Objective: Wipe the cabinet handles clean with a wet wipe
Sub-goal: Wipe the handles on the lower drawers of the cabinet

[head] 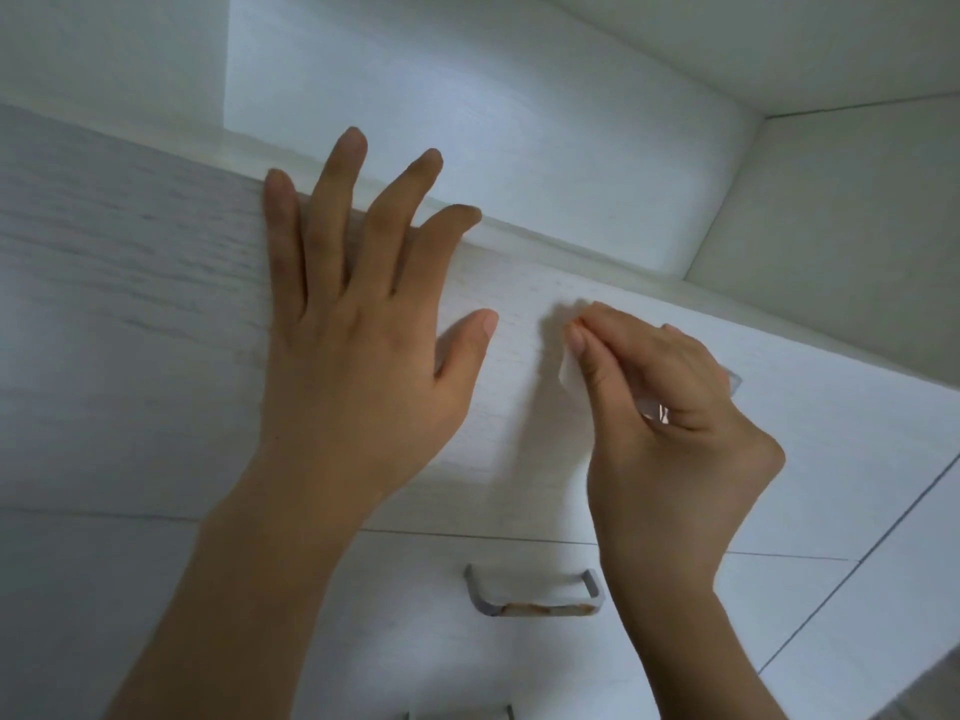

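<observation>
No text, label, brand, number or sign can be read anywhere in the view.
</observation>
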